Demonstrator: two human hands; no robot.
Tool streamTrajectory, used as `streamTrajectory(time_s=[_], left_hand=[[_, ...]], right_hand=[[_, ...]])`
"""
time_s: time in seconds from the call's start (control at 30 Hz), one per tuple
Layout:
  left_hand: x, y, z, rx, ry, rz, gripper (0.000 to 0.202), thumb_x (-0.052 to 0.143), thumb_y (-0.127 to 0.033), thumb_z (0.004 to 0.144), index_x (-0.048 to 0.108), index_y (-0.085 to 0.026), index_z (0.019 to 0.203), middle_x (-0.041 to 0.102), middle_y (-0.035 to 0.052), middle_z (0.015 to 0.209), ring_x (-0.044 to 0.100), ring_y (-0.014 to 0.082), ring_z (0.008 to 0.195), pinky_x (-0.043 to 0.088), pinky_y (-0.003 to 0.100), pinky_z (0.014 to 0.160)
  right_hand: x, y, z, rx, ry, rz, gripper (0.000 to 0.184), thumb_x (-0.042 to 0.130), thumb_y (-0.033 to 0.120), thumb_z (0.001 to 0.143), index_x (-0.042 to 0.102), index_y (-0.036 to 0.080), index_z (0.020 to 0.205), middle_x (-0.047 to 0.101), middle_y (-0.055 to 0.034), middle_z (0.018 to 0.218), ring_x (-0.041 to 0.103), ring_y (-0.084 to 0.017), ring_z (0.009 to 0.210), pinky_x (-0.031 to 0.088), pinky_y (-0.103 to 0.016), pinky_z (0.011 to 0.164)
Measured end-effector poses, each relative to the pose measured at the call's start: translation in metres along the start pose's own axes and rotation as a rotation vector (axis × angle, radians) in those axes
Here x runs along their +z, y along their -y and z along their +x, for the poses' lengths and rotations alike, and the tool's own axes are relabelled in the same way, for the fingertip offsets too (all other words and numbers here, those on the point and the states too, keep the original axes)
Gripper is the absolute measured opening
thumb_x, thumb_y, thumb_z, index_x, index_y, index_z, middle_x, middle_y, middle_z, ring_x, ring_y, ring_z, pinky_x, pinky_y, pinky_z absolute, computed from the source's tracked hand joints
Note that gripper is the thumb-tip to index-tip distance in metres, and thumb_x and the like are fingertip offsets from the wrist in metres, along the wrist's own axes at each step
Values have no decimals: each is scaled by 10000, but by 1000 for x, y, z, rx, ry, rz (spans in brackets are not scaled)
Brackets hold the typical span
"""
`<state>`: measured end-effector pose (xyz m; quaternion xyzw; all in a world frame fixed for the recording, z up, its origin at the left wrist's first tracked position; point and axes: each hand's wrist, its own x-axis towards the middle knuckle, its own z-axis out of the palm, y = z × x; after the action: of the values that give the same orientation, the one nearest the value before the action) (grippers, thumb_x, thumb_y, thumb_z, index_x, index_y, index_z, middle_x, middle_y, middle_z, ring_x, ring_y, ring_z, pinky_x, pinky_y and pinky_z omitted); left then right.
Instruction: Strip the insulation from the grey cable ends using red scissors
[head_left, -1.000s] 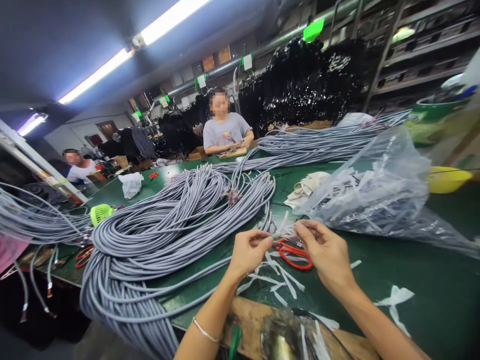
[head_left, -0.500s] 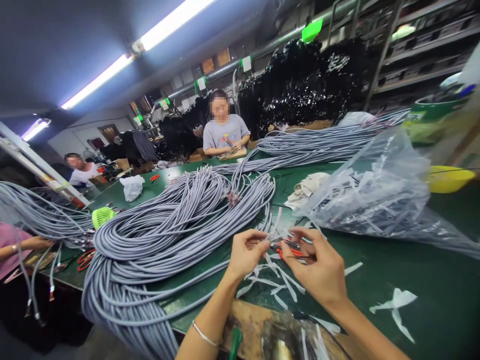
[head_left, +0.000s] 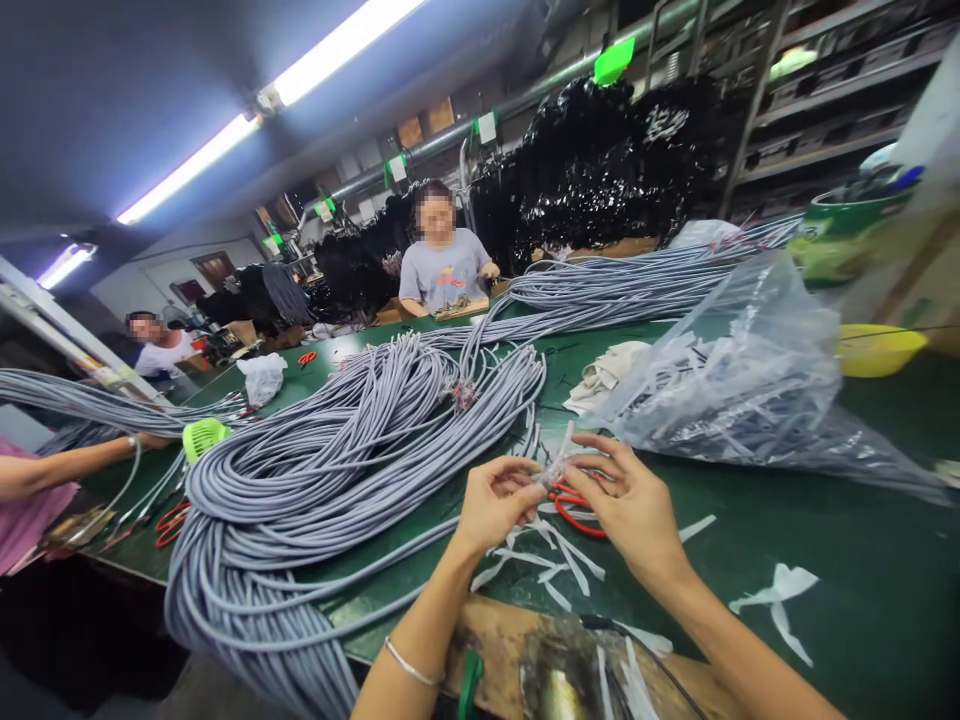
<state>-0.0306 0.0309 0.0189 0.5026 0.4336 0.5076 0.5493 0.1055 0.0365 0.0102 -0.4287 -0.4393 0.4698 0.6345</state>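
Note:
In the middle of the head view, my left hand (head_left: 499, 500) is closed in a pinch on a small bunch of whitish translucent strips (head_left: 556, 462). Facing it, the thumb and fingertips of my right hand (head_left: 630, 505) meet the same bunch, with the upper fingers raised a little. Red-handled scissors (head_left: 576, 512) show just under my right fingers; whether they touch my hand I cannot tell. Loose white strips (head_left: 566, 550) lie scattered on the green table (head_left: 757, 540) below both hands. Grey cable ends (head_left: 531, 435) are right behind my left hand.
Large coils of grey cable (head_left: 300, 470) cover the table's left side. A clear plastic bag (head_left: 757, 390) of strips stands right, beside a crumpled cloth (head_left: 607, 375). Nearest me is a stained wooden board (head_left: 495, 640). Co-workers sit across (head_left: 442, 265) and at left, where an arm (head_left: 75, 465) reaches in.
My right hand has lifted and its fingers have spread off the scissors' handles, which now show more below it. The co-worker's arm at left has stretched further across the cables.

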Motion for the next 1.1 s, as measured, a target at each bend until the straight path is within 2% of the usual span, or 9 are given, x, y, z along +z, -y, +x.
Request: streamTrajectory(time_s=[0.2, 0.4, 0.53, 0.6, 0.67, 0.73, 0.83, 0.97, 1.1], left_hand=[[0, 1, 3, 94, -22, -77, 472, 790, -453, 490, 464, -166, 674, 547, -63, 444, 438, 57, 269, 309, 147, 281], [-3, 0, 3, 63, -43, -30, 495, 771, -489, 506, 661, -85, 769, 589, -1, 486, 391, 38, 287, 258, 168, 300], [-3, 1, 1, 17, -33, -12, 557, 764, -504, 505, 707, -47, 819, 502, -33, 443, 306, 13, 313, 201, 171, 326], [-3, 2, 0, 2, -25, 2, 552, 767, -489, 509, 717, -44, 833, 443, -59, 418, 265, 5, 327, 194, 166, 340], [-2, 3, -1, 20, -35, 31, 500, 791, -432, 493, 727, -59, 820, 492, -37, 460, 315, 17, 365, 252, 168, 368], [-1, 3, -1, 55, -43, 59, 437, 810, -368, 474, 736, -77, 791, 600, 19, 583, 427, 53, 447, 348, 185, 434], [2, 3, -2, 107, -42, 77, 363, 802, -346, 496, 740, -88, 743, 647, 55, 674, 508, 107, 564, 420, 218, 537], [5, 4, -3, 139, -61, 130, 375, 767, -425, 535, 731, -79, 675, 567, 15, 552, 421, 84, 515, 350, 209, 489], [6, 3, -3, 62, -30, 219, 435, 736, -486, 534, 717, -64, 638, 432, -37, 451, 292, 50, 452, 235, 206, 438]], right_hand=[[1, -5, 5, 40, -33, -13, 418, 722, 396, 494, 555, 191, 817, 617, -2, 626, 621, -154, 579, 528, -269, 580], [0, -8, 5, 18, -48, -39, 394, 700, 395, 502, 549, 194, 805, 595, 7, 602, 606, -150, 576, 522, -273, 587], [0, -7, 5, 8, -49, -38, 410, 702, 415, 517, 547, 199, 829, 621, -10, 656, 622, -165, 626, 523, -285, 600], [0, -5, 5, 57, -35, -8, 460, 719, 405, 493, 555, 194, 868, 645, -23, 698, 627, -169, 660, 514, -274, 596], [1, -3, 5, 147, 29, 29, 535, 732, 397, 466, 563, 179, 925, 651, -19, 667, 612, -158, 619, 487, -250, 541], [3, -1, 4, 214, 93, 49, 589, 734, 393, 453, 567, 162, 968, 631, 5, 594, 553, -123, 503, 422, -221, 452], [6, 1, 2, 224, 92, 59, 566, 712, 379, 457, 573, 152, 957, 568, 52, 501, 412, -66, 379, 303, -195, 374], [9, -2, -1, 188, 71, -4, 399, 653, 372, 480, 601, 158, 812, 463, 83, 392, 353, -65, 340, 251, -195, 355], [9, -10, 4, 141, -26, -41, 311, 623, 374, 497, 595, 168, 728, 561, 19, 461, 470, -114, 399, 329, -220, 383]])
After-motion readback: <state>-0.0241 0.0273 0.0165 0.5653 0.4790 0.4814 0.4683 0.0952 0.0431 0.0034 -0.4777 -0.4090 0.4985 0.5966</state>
